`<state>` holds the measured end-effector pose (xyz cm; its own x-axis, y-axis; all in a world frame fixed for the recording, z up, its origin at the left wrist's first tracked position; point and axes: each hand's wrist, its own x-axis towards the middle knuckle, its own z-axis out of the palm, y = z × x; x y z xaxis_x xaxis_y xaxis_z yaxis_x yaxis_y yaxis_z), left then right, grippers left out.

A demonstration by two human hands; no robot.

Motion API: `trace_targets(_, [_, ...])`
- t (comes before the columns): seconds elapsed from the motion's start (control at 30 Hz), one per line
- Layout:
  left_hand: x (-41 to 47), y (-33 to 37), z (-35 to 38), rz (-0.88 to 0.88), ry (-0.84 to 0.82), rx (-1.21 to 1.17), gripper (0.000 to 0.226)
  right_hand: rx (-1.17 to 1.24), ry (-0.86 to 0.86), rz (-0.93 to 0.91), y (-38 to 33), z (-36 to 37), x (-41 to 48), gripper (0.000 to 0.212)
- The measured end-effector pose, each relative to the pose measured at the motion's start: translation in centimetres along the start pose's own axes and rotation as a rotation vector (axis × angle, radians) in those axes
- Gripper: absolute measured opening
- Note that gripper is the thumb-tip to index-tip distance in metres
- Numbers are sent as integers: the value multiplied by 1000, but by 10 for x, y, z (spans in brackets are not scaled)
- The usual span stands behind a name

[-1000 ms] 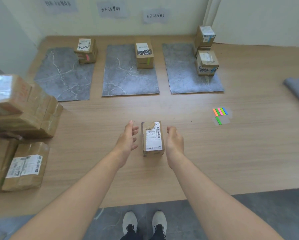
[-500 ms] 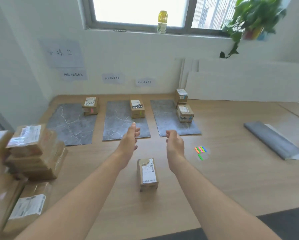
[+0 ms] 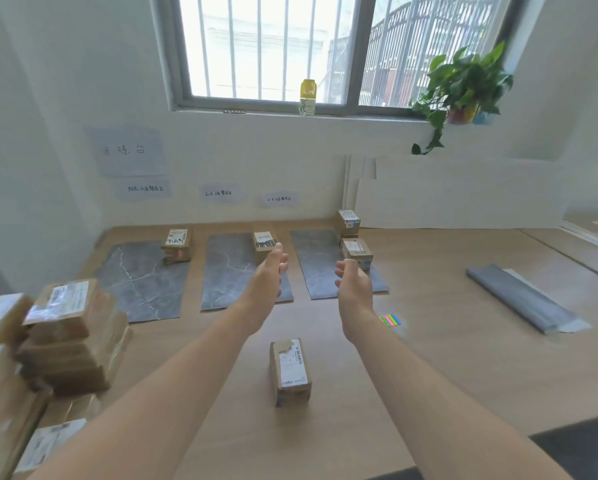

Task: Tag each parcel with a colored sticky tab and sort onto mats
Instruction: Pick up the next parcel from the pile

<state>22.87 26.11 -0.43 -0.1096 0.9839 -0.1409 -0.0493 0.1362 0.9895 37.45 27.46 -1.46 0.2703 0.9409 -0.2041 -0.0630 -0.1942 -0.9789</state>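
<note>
Both hands are held out above the tabletop (image 3: 463, 358), grasping nothing: the left hand (image 3: 268, 271) has its fingers nearly straight, the right hand (image 3: 353, 278) has them loosely curled. The untagged cardboard parcel (image 3: 290, 370) lies label-up on the tabletop below and between the forearms, touched by neither hand. The colored sticky tabs (image 3: 391, 320) lie just right of the right wrist. Farther back are three grey mats, left (image 3: 141, 282), middle (image 3: 231, 271) and right (image 3: 321, 268), each carrying parcels at its far end. A stack of parcels (image 3: 69, 334) stands at the left.
</note>
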Motion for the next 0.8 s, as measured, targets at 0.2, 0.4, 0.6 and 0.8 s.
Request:
trace_targets(0.2, [7, -2, 27, -18, -25, 26, 61, 4, 24, -18, 5, -20, 12, 28])
trace_targets(0.4, [22, -20, 77, -72, -40, 61, 62, 41, 16, 7, 16, -59, 45, 36])
trace_targets(0.6, [48, -41, 160, -107, 3, 53, 62, 30, -29, 20, 34, -125, 110, 30])
trace_targets(0.8, [75, -67, 256, -163, 83, 32, 62, 15, -122, 43, 50, -201, 192, 35])
